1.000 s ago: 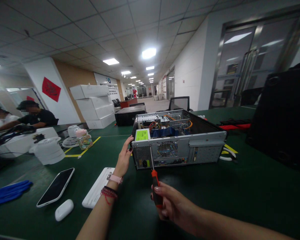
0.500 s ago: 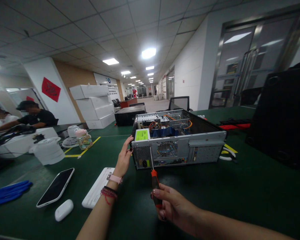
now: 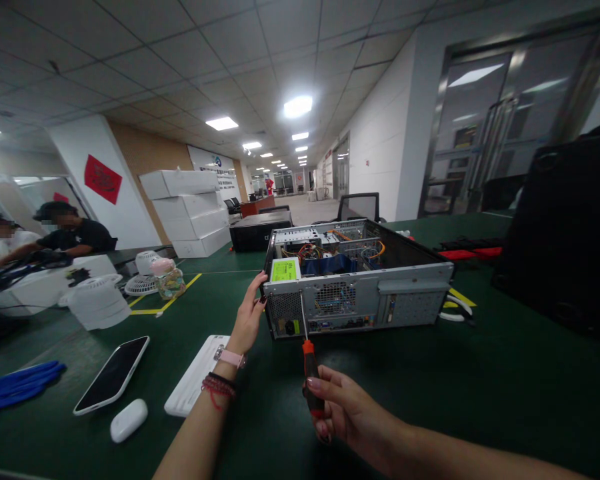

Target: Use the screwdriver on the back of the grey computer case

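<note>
An opened desktop computer case [image 3: 353,287] lies on its side with its rear panel facing me. My left hand [image 3: 249,313] grips its left rear corner, fingers along the side and thumb near the rear edge. My right hand [image 3: 343,407] is closed around the handle of a red-and-black screwdriver [image 3: 310,373]. The screwdriver's shaft slants up to the rear panel, its tip at the right edge of the power supply [image 3: 285,270], which carries a green label. Whether the tip sits in a screw is too small to tell. Coloured cables show inside the case.
Left on the green table [image 3: 260,427] lie a white flat box [image 3: 195,380], a phone [image 3: 113,375], a white earbud case [image 3: 129,420] and blue gloves [image 3: 20,387]. A black panel [image 3: 560,233] stands at right. White boxes [image 3: 187,213] are stacked behind; two people sit far left.
My right fingers have shifted slightly around the screwdriver handle. The screwdriver's tip, the case and my left hand stay in nearly the same place.
</note>
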`<state>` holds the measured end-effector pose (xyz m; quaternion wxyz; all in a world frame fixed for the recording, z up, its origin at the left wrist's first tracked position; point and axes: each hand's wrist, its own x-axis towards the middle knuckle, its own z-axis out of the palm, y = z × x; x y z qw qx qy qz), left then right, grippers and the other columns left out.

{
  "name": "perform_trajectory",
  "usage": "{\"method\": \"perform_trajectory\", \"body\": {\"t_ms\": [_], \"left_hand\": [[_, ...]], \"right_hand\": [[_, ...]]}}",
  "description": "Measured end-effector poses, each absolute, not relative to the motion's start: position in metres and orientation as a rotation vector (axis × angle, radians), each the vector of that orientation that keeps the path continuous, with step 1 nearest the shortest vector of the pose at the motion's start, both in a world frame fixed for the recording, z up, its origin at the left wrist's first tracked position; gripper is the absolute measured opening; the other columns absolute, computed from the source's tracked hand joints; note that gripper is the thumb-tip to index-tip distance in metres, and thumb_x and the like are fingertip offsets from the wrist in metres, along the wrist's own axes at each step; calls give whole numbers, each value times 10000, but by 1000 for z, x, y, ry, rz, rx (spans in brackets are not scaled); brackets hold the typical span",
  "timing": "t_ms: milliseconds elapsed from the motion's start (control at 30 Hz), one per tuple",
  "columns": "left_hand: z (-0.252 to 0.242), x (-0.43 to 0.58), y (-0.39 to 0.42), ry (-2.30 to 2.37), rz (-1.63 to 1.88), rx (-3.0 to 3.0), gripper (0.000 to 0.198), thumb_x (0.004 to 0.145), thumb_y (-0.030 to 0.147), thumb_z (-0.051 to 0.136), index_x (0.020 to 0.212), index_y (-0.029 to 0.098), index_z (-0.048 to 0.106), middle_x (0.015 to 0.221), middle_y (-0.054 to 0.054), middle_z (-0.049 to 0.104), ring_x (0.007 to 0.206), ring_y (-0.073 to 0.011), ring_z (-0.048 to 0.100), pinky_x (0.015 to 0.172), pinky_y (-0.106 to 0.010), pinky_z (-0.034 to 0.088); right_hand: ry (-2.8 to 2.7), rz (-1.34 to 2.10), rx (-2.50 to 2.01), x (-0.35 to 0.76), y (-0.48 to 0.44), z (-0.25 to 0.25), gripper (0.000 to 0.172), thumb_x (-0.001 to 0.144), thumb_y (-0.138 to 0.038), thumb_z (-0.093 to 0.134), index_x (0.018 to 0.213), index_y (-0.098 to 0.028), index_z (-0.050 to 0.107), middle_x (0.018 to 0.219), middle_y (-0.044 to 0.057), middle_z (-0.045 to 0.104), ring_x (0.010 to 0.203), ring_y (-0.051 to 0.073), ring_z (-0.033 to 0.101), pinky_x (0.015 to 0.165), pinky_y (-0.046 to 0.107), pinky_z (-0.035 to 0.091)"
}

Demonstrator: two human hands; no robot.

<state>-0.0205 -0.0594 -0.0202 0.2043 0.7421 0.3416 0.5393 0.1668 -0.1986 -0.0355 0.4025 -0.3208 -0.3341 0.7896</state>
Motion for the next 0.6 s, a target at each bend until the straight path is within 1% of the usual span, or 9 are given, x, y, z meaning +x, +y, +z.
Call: {"method": "perform_trajectory", "body": {"t_ms": [267, 467, 600], "left_hand": [[-20, -21, -59, 950, 1505, 2067, 447, 895, 389, 379, 1313, 231, 391, 1465, -66, 325, 1374, -220, 262, 1099, -391, 291], [-20, -21, -59, 956, 1504, 2075, 453, 897, 396, 372, 1317, 227, 390, 1467, -68, 322, 1373, -224, 262, 1101, -392, 288], [-21, -21, -59, 945, 1504, 2074, 447, 896, 386, 374, 1314, 230, 389, 1467, -69, 321, 1370, -223, 270, 1100, -397, 288]], "right_hand": [[-824, 2006, -831, 167, -200, -37, 397, 657, -405, 724, 879, -178, 485, 759, -27, 595, 510, 67, 556, 512, 203, 374], [-815, 2021, -821, 168, -199, -39, 370, 676, -386, 712, 883, -187, 479, 793, -25, 608, 533, 76, 579, 519, 204, 388], [-853, 2037, -765, 168, -198, -39, 368, 687, -386, 700, 917, -170, 511, 839, -7, 612, 575, 99, 614, 529, 218, 410]]}}
